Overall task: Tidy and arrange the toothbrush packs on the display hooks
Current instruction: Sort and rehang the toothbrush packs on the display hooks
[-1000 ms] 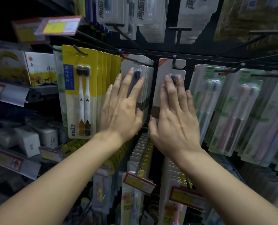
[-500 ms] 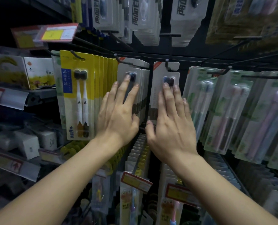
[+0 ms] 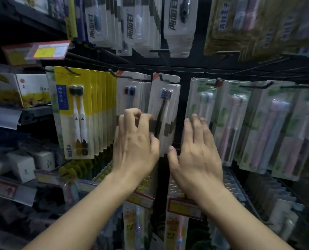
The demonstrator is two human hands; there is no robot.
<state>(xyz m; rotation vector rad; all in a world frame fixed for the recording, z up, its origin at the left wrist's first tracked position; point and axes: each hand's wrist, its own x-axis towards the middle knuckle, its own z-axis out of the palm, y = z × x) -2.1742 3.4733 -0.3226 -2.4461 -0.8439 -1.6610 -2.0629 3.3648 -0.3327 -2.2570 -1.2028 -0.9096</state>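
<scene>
Two bare hands reach up to a dim shop wall of hanging toothbrush packs, and we take the middle stack of white packs (image 3: 165,112), hung on its own hook (image 3: 161,77), as our landmark.

From the head camera, our only view, we see the left hand (image 3: 134,141) just left of that stack. Its fingers are curled at the front of the neighbouring white stack (image 3: 132,94), seemingly pinching the edges of those packs, though blur keeps us from being sure of the exact hold. The right hand (image 3: 195,152) is just right of the landmark stack, fingers straight and spread, holding nothing; its fingertips point toward the green-backed packs (image 3: 202,100) next along, and we cannot tell whether they touch.

Further left of the landmark hangs a row of yellow packs (image 3: 74,112), each with two brushes. Above it hang more white packs (image 3: 179,27) with large dark lettering. Below it we see orange price tags (image 3: 184,207).
</scene>
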